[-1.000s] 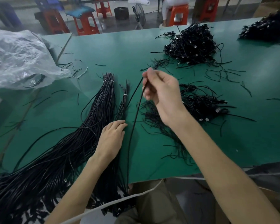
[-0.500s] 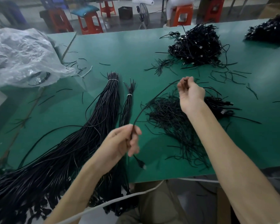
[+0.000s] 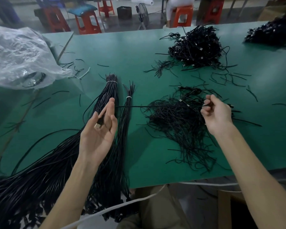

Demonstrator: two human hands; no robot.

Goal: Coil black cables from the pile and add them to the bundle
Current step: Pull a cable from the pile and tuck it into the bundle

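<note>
Head view: left hand (image 3: 97, 134) and right hand (image 3: 218, 116) hold cable (image 3: 139, 106) taut sideways.

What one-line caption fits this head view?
Left hand and right hand hold one black cable taut over the green table, between tied bundle and loose pile.

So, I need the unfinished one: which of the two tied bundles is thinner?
The right-hand bundle: only a few cables under its white tie. The bundle to its left is many times thicker.
</note>
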